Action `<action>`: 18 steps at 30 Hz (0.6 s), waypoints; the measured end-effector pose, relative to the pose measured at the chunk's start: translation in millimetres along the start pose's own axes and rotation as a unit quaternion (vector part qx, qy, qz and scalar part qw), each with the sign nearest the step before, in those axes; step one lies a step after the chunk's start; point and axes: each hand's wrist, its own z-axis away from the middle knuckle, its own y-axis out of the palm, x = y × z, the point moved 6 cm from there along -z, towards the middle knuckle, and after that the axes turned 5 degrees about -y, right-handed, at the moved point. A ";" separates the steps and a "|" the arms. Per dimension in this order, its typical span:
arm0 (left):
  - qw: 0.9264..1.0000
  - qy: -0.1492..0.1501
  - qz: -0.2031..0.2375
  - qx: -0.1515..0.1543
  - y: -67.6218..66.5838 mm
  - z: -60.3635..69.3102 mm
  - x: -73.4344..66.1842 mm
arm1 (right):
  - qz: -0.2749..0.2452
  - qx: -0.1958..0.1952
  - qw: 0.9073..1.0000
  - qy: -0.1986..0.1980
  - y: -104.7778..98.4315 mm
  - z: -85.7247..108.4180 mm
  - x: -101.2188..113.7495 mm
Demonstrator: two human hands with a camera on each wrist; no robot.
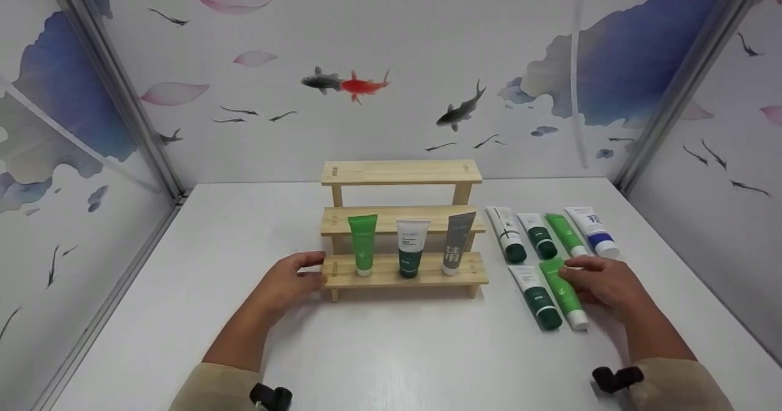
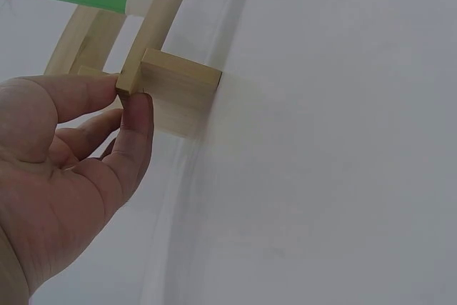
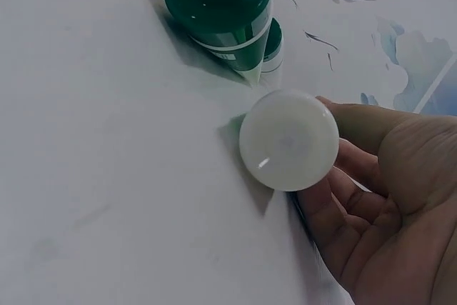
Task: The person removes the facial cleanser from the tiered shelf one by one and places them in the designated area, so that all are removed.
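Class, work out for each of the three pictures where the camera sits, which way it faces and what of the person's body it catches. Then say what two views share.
Head: worn on the head, facing forward and down at the wooden rack; both hands, forearms and sleeves show.
Left wrist: on that wrist, looking along the left hand to the rack's end; only this hand's side shows.
Right wrist: on that wrist, looking along the right hand at a green tube's white cap; only this hand's side shows.
Shared: head and left wrist both show the left hand pinching the rack.
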 end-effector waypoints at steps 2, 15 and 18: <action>1.000 -0.002 0.001 0.000 0.0 -0.2 0.3 | 0.002 0.000 1.000 0.001 -1.0 0.3 -0.5; 1.000 -0.004 0.003 0.003 -0.8 0.8 -1.1 | -0.018 -0.001 1.000 0.006 -2.5 0.8 -0.7; 1.000 0.000 0.006 0.005 -1.0 1.3 -1.2 | -0.019 0.001 1.000 0.005 -0.9 0.4 -0.4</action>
